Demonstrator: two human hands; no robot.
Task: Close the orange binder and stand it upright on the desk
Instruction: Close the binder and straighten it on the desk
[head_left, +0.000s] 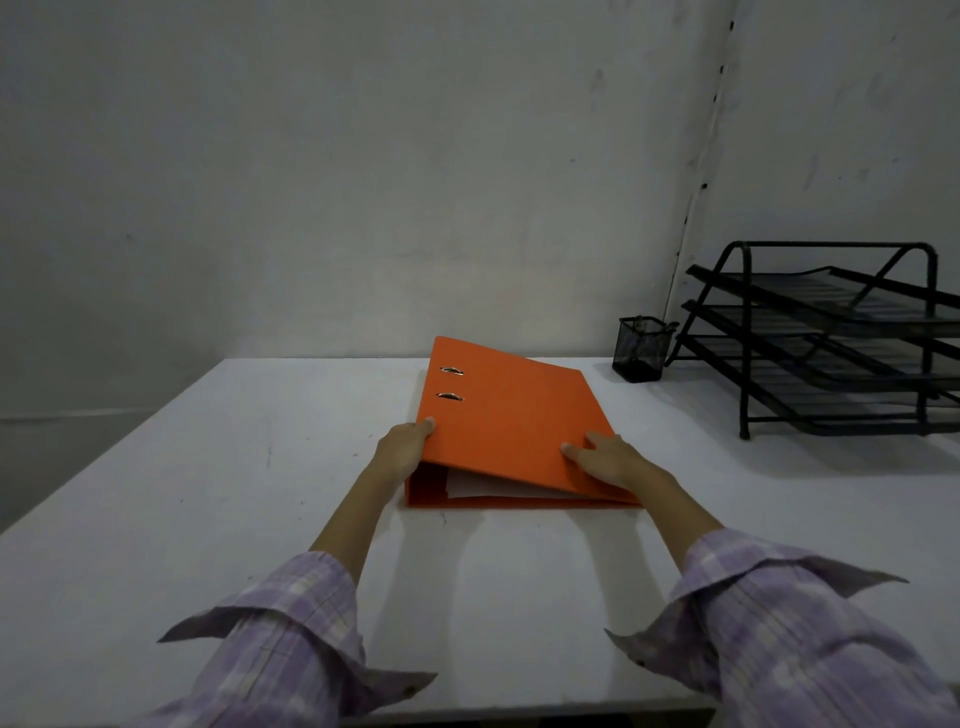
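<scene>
Matte white desk (260, 493); left hand (402, 447) grips orange binder (509, 415), right hand (605, 460) flat atop.

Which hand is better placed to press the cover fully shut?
Probably the right hand: its fingers lie flat atop the orange binder near its opening edge, while the left hand grips the spine corner.

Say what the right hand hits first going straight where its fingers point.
The right hand rests on the orange binder; sliding on across the cover, it would probably meet the left hand at the spine edge.
</scene>
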